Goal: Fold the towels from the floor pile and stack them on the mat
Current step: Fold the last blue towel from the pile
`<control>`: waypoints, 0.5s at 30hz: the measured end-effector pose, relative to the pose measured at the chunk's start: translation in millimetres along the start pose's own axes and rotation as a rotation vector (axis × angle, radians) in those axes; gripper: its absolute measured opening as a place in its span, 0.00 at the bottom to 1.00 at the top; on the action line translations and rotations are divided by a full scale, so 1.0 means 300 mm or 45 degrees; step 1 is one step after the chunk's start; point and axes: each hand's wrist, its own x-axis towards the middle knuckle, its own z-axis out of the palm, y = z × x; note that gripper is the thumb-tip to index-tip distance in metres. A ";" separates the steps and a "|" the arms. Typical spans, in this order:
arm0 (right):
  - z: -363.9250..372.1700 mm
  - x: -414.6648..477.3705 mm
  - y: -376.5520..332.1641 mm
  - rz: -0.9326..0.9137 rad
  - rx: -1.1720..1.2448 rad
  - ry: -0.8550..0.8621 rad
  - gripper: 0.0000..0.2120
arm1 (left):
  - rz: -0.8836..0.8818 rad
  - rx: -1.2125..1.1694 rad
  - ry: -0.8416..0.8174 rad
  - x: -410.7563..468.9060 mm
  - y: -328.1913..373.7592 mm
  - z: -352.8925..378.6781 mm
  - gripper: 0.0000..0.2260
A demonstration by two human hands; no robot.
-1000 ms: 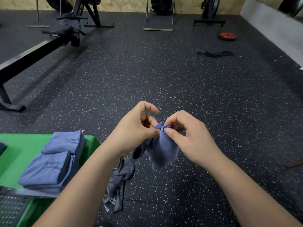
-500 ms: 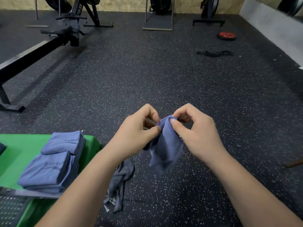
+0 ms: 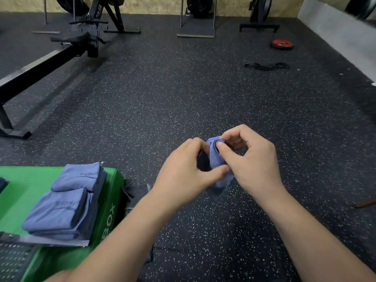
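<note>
Two hands on one blue towel (image 3: pixel 216 159), held up over the speckled floor (image 3: pixel 183 98), centre-right of view. L hand (image 3: pixel 189 171) pinches its lower part btw thumb and fingers. R hand (image 3: pixel 252 165) pinches the top hem, thumb vs. forefinger. Towel is bunched, short tail hanging below. Folded blue towels (image 3: pixel 61 208) are stacked on green mat (image 3: pixel 22 192) at left. Grey towel (image 3: pixel 136 193) lies on floor just beside mat, partly hidden by L forearm.

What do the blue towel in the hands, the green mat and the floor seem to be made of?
Blue towel: probably thin microfibre cloth, matte; it hangs limp with a stitched hem. Green mat: seemingly a vinyl cover, smooth with slight sheen. Floor: likely rubber, matte black with pale flecks.
</note>
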 end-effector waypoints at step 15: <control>-0.043 0.033 0.048 0.022 0.058 -0.053 0.07 | 0.072 0.094 -0.025 0.045 -0.091 -0.064 0.16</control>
